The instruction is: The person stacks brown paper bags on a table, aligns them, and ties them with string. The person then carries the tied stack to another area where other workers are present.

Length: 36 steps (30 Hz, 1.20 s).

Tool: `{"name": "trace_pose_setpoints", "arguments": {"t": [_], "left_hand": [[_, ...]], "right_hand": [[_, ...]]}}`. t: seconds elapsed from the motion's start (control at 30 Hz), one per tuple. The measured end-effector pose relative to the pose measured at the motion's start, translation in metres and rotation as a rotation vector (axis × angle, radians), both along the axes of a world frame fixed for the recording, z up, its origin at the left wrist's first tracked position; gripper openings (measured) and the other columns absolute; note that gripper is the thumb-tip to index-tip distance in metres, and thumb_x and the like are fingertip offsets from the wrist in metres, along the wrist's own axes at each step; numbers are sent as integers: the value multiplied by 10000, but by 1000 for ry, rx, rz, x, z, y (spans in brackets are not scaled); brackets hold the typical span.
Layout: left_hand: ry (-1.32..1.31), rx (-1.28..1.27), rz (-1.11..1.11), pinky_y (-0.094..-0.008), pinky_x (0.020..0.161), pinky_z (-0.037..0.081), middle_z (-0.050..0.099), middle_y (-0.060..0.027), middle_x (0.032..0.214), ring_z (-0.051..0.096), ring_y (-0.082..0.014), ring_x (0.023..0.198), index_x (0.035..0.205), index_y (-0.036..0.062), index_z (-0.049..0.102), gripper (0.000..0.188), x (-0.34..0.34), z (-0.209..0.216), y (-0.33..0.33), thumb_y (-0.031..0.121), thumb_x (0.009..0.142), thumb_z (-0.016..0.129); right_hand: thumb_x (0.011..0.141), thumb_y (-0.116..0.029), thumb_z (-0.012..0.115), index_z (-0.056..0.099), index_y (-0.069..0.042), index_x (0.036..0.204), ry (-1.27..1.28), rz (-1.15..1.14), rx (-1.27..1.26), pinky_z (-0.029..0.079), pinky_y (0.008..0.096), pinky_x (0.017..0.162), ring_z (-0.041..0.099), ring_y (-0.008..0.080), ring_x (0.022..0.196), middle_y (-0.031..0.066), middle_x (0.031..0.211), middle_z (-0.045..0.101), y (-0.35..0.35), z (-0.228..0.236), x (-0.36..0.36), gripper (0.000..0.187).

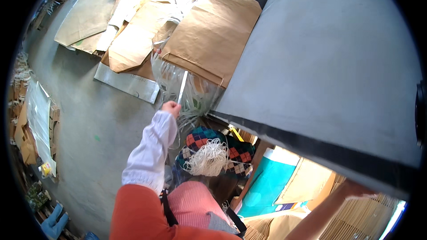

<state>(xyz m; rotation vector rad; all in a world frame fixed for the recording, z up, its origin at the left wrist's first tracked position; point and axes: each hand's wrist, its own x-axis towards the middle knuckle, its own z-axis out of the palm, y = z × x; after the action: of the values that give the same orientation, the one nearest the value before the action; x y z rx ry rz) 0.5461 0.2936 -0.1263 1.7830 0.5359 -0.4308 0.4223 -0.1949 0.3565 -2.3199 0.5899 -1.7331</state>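
My left hand (171, 108) is closed around the lower end of a narrow white strip (183, 84), which points up and away. Just past it, a brown paper bag (218, 26) with string along its near edge lies by the large grey tabletop (324, 58). A bunch of clear plastic strips (195, 100) hangs below that bag, beside my left hand. My right hand (358, 190) is at the tabletop's near dark edge, low on the right; its fingers are mostly hidden. Between my arms, a heap of white string (209, 158) rests on a checkered cushion (244, 153).
Stacked brown paper sheets (91, 18) and a silvery panel (126, 82) lie at the far left. Under the tabletop stand a teal sheet (269, 178) and folded brown paper bags (356, 218). A plastic-covered stack (40, 120) and blue gloves (54, 222) lie along the left side.
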Motion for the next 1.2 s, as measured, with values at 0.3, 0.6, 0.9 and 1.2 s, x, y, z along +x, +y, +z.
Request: {"name": "trace_pose_setpoints", "arguments": {"t": [0.3, 0.6, 0.9, 1.2], "left_hand": [[17, -1052, -372, -269, 780, 517, 627, -56, 872, 627, -138, 815, 964, 2, 558, 60, -223, 325, -128, 56, 939, 567], [836, -1210, -424, -346, 798, 484, 600, -51, 785, 576, -182, 776, 1043, 77, 579, 128, -269, 354, -209, 139, 990, 481], [834, -444, -911, -234, 425, 334, 460, -7, 636, 446, -117, 515, 1096, 45, 547, 179, -328, 217, -316, 177, 992, 486], [233, -26, -1418, -261, 709, 505, 683, -110, 963, 634, -154, 791, 1130, -60, 624, 254, -443, 95, -295, 101, 973, 505]], "right_hand": [[897, -194, 627, 462, -67, 1306, 785, 352, 281, 425, 297, 929, 542, 198, 1049, 97, 1155, 583, 162, -89, -132, 459], [924, -177, 564, 604, -28, 931, 788, 559, 1029, 487, 380, 659, 629, 328, 780, 170, 818, 629, 182, -97, -347, 155], [915, -300, 546, 663, -114, 957, 774, -38, 1505, 511, 448, 718, 640, 368, 845, 161, 900, 675, 283, -198, -532, 224], [919, -253, 502, 610, -85, 895, 791, -285, 1659, 480, 517, 688, 615, 421, 825, 215, 833, 641, 345, -237, -563, 201]]}}
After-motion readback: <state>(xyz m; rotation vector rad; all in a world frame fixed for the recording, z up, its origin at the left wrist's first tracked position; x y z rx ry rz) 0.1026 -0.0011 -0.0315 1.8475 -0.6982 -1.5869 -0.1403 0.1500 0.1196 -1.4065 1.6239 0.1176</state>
